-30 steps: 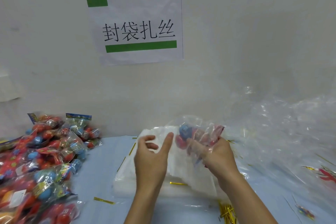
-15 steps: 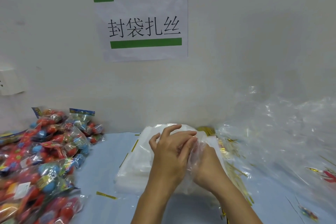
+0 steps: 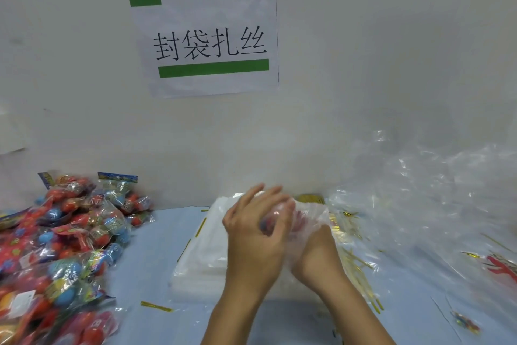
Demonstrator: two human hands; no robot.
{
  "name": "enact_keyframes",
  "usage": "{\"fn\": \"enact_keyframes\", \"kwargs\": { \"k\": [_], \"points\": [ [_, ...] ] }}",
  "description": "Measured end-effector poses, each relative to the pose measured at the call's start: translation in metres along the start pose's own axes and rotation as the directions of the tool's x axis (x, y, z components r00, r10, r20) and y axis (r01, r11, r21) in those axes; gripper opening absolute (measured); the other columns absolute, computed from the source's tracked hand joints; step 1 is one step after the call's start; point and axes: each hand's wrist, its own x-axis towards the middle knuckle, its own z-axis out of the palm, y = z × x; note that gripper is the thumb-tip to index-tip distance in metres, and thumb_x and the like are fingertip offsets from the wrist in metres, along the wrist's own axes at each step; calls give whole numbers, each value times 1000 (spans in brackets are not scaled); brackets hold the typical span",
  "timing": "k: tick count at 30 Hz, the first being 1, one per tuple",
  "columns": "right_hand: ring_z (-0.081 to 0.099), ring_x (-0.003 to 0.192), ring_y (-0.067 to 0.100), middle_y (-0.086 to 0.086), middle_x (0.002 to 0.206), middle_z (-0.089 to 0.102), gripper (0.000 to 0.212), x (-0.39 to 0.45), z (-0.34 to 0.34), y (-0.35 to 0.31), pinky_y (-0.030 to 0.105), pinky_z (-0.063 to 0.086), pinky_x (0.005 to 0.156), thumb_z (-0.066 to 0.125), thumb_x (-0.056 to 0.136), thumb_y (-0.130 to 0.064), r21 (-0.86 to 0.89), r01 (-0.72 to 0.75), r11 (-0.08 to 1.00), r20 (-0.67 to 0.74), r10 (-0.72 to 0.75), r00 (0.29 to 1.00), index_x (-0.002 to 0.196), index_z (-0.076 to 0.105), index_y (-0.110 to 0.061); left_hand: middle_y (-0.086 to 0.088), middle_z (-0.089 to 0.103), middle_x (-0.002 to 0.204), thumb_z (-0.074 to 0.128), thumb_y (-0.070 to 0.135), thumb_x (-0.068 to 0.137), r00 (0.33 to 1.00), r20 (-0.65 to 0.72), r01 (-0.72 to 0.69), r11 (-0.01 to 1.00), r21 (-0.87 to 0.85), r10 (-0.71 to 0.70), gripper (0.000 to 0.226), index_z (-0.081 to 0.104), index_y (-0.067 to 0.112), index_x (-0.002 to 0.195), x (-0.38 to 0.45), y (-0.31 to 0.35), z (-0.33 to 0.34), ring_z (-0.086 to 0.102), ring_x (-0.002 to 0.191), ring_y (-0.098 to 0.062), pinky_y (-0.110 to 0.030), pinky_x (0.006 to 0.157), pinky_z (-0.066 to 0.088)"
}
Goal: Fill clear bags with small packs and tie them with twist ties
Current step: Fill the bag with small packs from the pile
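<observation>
Both hands, left [image 3: 253,235] over right [image 3: 314,244], gripped my filled bag [image 3: 305,211]; its slick neck could have slipped, spilling packs before a tie [image 3: 156,306] went on.

Single head cam, close, facing fwd/down at table [image 3: 156,235] and wall [image 3: 363,64].

Both hands work a clear bag [image 3: 307,216] above the stack of flat bags [image 3: 204,258]; the left hand [image 3: 257,235] wraps it, the right hand [image 3: 316,249] grips underneath. Colourful small packs [image 3: 64,235] are heaped at the left, gold twist ties [image 3: 361,269] scattered at the right.
</observation>
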Motion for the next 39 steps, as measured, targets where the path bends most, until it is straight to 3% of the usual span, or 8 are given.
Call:
{"fn": "enact_keyframes", "kwargs": {
  "k": [5,12,20,26,30,32,34,39],
  "points": [
    [75,72,15,-5,76,77,35,-6,-16,-12,35,58,70,87,67,-50,451,-48,891,-121,114,986,87,78,-23,13,58,104,66,27,91,914,-337,217,974,-66,-226,13,56,33,97,1,-5,-7,54,105,-16,-25,87,44],
    [61,49,-3,-13,53,67,26,-7,-10,-14,9,39,47,86,76,-42,361,-57,931,-171,126,977,70,70,-22,6,63,71,75,17,86,929,-99,348,933,-89,-356,18,61,22,76,-5,-18,3,55,64,-7,-13,60,43],
    [64,71,26,-5,66,63,30,-5,-19,-5,29,49,65,85,77,-27,334,-228,915,-200,305,931,60,60,-24,11,68,80,65,12,95,987,-11,156,976,-153,-160,16,68,22,83,-4,-11,2,64,78,-9,-14,67,48],
    [62,71,26,8,81,70,4,2,-18,4,32,48,62,72,89,-3,537,-144,831,-188,284,940,89,69,-7,14,61,102,57,30,98,837,-228,403,843,-357,-497,4,56,32,102,1,-15,-5,61,97,-3,-39,90,53],
    [66,64,13,2,83,76,22,-1,-16,-8,20,46,47,82,83,-27,749,-58,660,-84,181,980,101,75,-16,4,58,125,64,51,85,663,32,632,536,-559,-748,58,51,17,131,3,-22,-8,59,113,-16,-39,104,47],
    [75,84,20,4,97,78,37,-2,-12,-12,36,59,61,83,78,-33,766,-125,631,35,153,988,110,73,-19,-5,66,125,65,58,74,655,231,667,408,-623,-719,71,60,13,128,2,-22,-5,63,115,-26,-41,102,49],
    [73,94,24,10,108,76,41,-2,-7,-14,47,60,77,83,82,-30,717,-149,681,128,81,988,119,70,-16,-13,72,116,68,56,72,702,332,646,367,-669,-630,68,68,9,120,-1,-20,0,69,107,-31,-46,95,53],
    [74,78,14,3,89,78,28,-7,-3,-17,27,55,63,72,87,-46,732,-120,671,70,101,992,102,77,-22,-16,74,109,76,40,65,686,406,684,343,-644,-604,61,72,3,114,-7,-22,8,71,101,-30,-35,79,58]
  ]
}}
